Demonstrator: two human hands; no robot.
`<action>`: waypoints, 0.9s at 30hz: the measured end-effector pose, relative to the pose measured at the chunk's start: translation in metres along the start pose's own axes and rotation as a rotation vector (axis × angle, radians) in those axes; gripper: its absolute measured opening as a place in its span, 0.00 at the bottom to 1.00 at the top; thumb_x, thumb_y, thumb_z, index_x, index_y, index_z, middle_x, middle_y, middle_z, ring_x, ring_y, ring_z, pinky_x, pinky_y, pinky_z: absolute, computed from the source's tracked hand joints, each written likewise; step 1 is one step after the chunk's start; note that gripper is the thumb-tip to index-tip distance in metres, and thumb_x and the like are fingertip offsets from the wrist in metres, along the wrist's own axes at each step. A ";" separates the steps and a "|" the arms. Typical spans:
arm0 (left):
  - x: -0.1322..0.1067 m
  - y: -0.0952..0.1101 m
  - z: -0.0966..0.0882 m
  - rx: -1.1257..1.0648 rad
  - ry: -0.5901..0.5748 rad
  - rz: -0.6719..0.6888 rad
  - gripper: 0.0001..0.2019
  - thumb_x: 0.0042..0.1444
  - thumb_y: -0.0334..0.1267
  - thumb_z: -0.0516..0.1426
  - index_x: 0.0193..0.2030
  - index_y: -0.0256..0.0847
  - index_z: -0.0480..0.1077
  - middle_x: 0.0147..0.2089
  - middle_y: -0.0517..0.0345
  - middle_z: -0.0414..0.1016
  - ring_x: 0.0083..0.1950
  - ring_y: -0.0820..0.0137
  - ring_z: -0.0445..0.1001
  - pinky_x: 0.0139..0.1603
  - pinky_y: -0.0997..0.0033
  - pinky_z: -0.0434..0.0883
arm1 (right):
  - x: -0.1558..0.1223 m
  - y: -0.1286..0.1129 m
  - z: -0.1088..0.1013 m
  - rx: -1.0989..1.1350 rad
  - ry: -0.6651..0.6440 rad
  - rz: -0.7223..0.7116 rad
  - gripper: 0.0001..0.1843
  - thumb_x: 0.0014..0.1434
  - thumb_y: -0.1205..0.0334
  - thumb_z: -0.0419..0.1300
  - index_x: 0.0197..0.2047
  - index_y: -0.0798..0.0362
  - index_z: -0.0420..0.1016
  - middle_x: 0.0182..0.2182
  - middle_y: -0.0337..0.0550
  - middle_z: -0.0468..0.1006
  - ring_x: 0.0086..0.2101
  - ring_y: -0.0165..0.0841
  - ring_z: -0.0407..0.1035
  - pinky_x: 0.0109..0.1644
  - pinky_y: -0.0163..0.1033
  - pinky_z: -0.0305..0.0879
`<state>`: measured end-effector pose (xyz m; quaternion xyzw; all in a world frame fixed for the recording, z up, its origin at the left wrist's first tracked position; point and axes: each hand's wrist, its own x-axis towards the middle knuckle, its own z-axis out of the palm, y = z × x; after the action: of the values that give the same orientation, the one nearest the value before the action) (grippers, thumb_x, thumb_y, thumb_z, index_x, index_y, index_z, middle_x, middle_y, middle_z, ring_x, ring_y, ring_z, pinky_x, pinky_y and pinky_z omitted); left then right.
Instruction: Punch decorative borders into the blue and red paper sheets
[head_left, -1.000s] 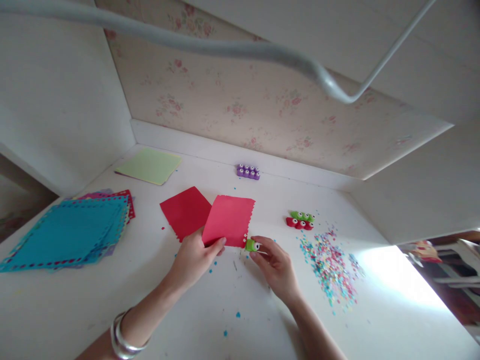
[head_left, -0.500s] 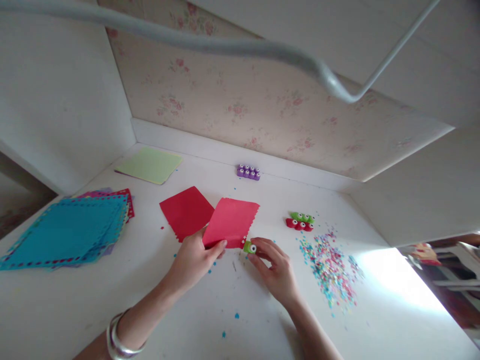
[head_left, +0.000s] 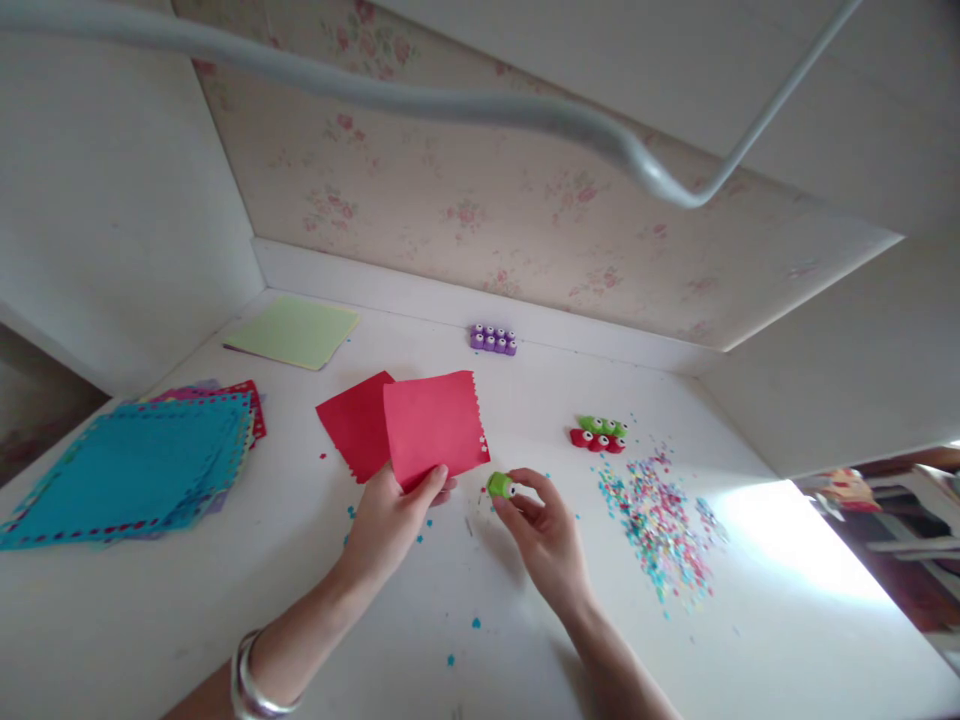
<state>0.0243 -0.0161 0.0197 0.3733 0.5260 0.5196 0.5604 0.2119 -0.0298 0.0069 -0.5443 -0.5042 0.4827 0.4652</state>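
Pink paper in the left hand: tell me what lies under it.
Under the pink paper, a darker red sheet shows at its left, flat on the table; the overlapped part is hidden.

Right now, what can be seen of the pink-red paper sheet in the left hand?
The pink-red sheet is thin, matte paper, roughly square, with a notched right edge and small holes near its lower right corner. The left hand pinches its lower edge, thumb on top, holding it tilted above the table. It overlaps a darker red sheet; contact cannot be told. The green punch in the right hand sits just off its corner, apart.
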 end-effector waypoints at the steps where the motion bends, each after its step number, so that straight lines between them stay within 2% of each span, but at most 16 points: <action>1: -0.002 -0.001 0.002 -0.027 -0.008 0.001 0.19 0.53 0.44 0.63 0.47 0.34 0.72 0.42 0.47 0.82 0.41 0.59 0.82 0.42 0.63 0.79 | -0.002 -0.002 0.005 0.045 -0.005 0.016 0.19 0.56 0.54 0.66 0.48 0.49 0.69 0.32 0.41 0.81 0.32 0.33 0.76 0.32 0.34 0.71; 6: -0.011 -0.003 0.006 0.063 -0.051 0.056 0.16 0.56 0.45 0.61 0.46 0.37 0.74 0.40 0.49 0.83 0.41 0.59 0.82 0.42 0.64 0.79 | -0.009 -0.011 0.021 0.126 -0.009 0.040 0.17 0.53 0.56 0.68 0.44 0.48 0.72 0.33 0.39 0.78 0.35 0.32 0.76 0.32 0.32 0.70; 11: -0.013 -0.002 0.002 0.250 -0.053 0.107 0.14 0.57 0.46 0.60 0.43 0.39 0.75 0.37 0.51 0.83 0.39 0.59 0.82 0.39 0.67 0.78 | -0.010 -0.013 0.021 0.173 -0.017 0.059 0.17 0.53 0.57 0.69 0.44 0.48 0.70 0.34 0.38 0.79 0.33 0.29 0.75 0.33 0.31 0.68; 15: -0.014 0.000 0.002 0.301 -0.041 0.134 0.13 0.58 0.47 0.59 0.42 0.40 0.75 0.36 0.52 0.83 0.37 0.60 0.82 0.38 0.68 0.77 | -0.012 -0.014 0.020 0.195 -0.039 0.065 0.16 0.54 0.59 0.69 0.44 0.48 0.69 0.33 0.38 0.80 0.32 0.28 0.74 0.33 0.30 0.67; 24: -0.017 0.004 0.002 0.412 -0.064 0.223 0.10 0.59 0.45 0.58 0.37 0.41 0.76 0.33 0.55 0.83 0.35 0.63 0.82 0.36 0.72 0.75 | -0.009 -0.006 0.023 0.134 0.034 -0.038 0.15 0.53 0.60 0.69 0.43 0.47 0.73 0.39 0.40 0.76 0.37 0.32 0.76 0.39 0.36 0.74; 27: -0.017 0.004 0.002 0.412 -0.054 0.227 0.10 0.59 0.45 0.58 0.37 0.41 0.76 0.33 0.55 0.83 0.35 0.62 0.82 0.36 0.72 0.75 | -0.009 -0.005 0.024 0.094 0.031 -0.061 0.13 0.53 0.61 0.69 0.42 0.47 0.74 0.40 0.40 0.74 0.37 0.32 0.76 0.38 0.36 0.75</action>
<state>0.0269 -0.0321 0.0274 0.5501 0.5605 0.4509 0.4242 0.1876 -0.0383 0.0104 -0.5138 -0.4902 0.4826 0.5127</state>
